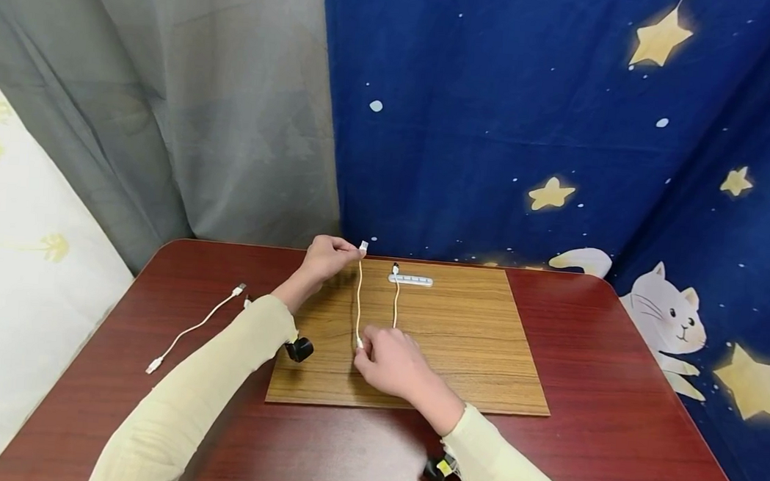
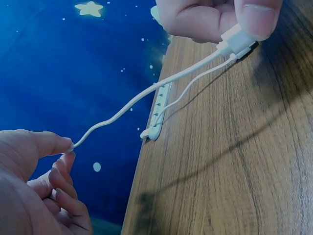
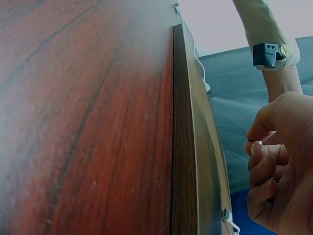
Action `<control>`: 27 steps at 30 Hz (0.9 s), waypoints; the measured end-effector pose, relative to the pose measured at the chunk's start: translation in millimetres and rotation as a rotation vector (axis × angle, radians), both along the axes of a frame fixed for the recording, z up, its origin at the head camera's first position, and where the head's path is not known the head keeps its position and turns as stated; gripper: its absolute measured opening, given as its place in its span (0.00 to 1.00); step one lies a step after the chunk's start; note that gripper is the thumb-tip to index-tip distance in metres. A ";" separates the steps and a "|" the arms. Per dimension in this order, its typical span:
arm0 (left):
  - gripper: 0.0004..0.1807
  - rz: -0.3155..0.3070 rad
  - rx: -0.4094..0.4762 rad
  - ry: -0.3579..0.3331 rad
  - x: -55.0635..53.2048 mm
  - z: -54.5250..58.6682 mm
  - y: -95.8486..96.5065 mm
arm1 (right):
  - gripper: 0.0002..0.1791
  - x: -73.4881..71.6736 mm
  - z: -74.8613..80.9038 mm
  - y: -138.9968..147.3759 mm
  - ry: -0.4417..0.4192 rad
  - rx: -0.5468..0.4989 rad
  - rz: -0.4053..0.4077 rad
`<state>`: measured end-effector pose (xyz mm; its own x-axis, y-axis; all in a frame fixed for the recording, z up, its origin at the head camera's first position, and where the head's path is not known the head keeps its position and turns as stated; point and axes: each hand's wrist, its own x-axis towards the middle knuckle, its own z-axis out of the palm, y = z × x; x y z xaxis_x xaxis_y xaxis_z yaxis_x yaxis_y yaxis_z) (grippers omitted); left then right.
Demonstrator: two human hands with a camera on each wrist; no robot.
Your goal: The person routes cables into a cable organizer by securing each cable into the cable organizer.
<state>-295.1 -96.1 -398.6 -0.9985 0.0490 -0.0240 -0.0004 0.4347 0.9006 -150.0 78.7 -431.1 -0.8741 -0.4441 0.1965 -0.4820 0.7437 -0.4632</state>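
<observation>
A short white USB cable (image 1: 359, 298) stretches between my two hands above a wood-grain board. At the board's far side, my left hand (image 1: 327, 257) pinches one end, and a white plug (image 1: 364, 246) stands out past the fingertips. My right hand (image 1: 392, 362), nearer me, pinches the other end; its white plug (image 2: 238, 40) shows large in the left wrist view. Beside it lies a second white cable (image 1: 396, 300), attached at a pale slotted cable clip (image 1: 412, 280). Its near end is hidden by the right hand in the head view. The right wrist view shows the fingertips around a small end.
The wood-grain board (image 1: 471, 349) lies on a reddish-brown table (image 1: 598, 430). Another white cable (image 1: 194, 326) lies on the table to the left, with a further small plug (image 1: 247, 302) partly behind the left sleeve. Grey and blue curtains (image 1: 465, 128) hang behind the table.
</observation>
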 end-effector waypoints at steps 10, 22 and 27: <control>0.14 0.009 -0.020 -0.041 0.7 2.2 6.5 | 0.12 1.4 1.2 6.7 0.003 -0.012 -0.014; 0.13 -0.025 0.042 -0.046 -1.1 1.1 14.9 | 0.12 0.7 0.0 13.3 -0.002 -0.013 -0.019; 0.13 -0.020 0.048 -0.045 -1.8 -0.6 18.3 | 0.12 0.6 -1.1 15.3 -0.003 -0.014 -0.024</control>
<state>-296.9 -77.8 -399.2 -0.9953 0.0712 -0.0660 -0.0330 0.3916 0.9195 -149.4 94.0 -432.2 -0.8848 -0.4206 0.2004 -0.4632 0.7481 -0.4751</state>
